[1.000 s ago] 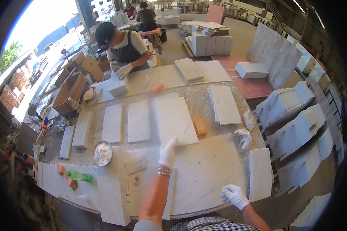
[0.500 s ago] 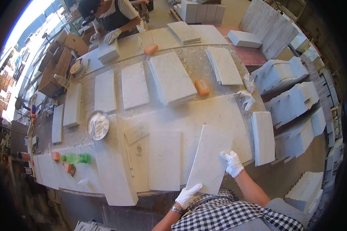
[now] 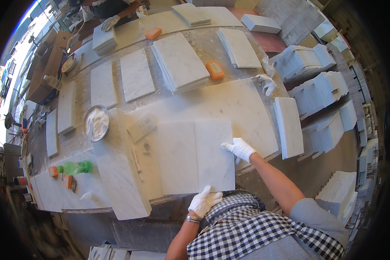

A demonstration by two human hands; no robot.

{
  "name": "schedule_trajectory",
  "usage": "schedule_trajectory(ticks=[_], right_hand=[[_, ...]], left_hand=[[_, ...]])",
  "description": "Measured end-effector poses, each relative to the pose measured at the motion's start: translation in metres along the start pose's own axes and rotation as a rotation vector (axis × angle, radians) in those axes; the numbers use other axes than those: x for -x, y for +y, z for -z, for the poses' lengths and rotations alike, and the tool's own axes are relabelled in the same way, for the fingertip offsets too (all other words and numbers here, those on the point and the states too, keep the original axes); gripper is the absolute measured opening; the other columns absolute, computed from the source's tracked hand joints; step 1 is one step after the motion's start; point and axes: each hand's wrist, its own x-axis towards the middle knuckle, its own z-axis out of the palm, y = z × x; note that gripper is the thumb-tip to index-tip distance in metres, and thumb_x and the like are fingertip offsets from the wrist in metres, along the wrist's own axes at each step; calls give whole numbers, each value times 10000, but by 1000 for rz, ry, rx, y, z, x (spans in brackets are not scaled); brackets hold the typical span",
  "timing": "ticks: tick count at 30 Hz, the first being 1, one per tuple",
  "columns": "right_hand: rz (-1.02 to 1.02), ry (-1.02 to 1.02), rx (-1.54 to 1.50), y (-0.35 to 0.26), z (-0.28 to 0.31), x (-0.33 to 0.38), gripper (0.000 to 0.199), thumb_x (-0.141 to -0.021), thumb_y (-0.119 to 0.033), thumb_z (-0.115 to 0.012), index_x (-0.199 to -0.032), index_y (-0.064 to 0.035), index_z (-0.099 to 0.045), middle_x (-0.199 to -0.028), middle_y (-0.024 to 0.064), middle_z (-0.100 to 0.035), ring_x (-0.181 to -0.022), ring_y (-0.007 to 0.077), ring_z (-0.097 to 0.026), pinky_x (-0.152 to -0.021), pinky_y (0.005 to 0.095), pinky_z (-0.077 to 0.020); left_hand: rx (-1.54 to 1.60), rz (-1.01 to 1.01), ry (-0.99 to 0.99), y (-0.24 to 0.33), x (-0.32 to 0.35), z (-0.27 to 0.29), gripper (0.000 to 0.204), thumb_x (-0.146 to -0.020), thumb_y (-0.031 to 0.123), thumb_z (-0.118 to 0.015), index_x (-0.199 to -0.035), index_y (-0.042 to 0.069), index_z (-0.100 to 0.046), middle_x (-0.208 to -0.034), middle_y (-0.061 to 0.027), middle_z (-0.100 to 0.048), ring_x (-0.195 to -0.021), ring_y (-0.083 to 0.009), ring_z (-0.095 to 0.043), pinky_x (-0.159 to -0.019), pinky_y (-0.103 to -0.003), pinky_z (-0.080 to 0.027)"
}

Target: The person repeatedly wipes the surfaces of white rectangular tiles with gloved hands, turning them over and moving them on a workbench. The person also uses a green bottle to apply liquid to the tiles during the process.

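Observation:
A white marble tile [image 3: 215,156] lies at the near edge of the worktable, its left side against a second white tile [image 3: 177,158]. My right hand [image 3: 239,149], in a white knit glove, grips the right edge of the first tile with fingertips on its top face. My left hand [image 3: 205,202], gloved the same way, holds that tile's near edge close to its left corner, thumb up at the seam. Both tiles rest on a larger pale slab [image 3: 242,110]. Left of them are a marker pen [image 3: 137,164] and a long marble piece [image 3: 117,173] jutting past the table edge.
A bowl of white paste [image 3: 96,124], a green bottle [image 3: 76,167] and orange blocks [image 3: 215,69] sit about the table. Stacked tiles [image 3: 177,60] lie farther back. Loose gloves [image 3: 264,82] and stone pieces [image 3: 320,93] are at right. A co-worker's gloved hand [image 3: 110,23] touches a far stack.
The tile in my hands has come down from a tilted hold and turned square beside the second tile. My right hand moved up its right edge. The view has shifted.

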Motion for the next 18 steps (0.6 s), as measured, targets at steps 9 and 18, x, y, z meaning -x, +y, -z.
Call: schedule_trajectory(ticks=[9, 18], right_hand=[[164, 154, 863, -23, 9, 6, 676, -918, -646, -462, -977, -55, -784, -974, 217, -742, -922, 395, -715, -839, 478, -545], [445, 633, 307, 39, -25, 28, 326, -969, -374, -570, -939, -100, -744, -910, 192, -720, -865, 413, -685, -777, 489, -533]], left_hand=[[-48, 86, 85, 12, 1, 0, 471, -1037, 267, -593, -1348, -71, -490, -1370, -319, -548, -1214, -468, -591, -985, -570, -541], [-446, -238, 66, 40, 59, 32, 362, -1007, 143, -603, -1315, -44, -567, -1160, -185, -705, -1031, -306, -701, -886, -400, -583]])
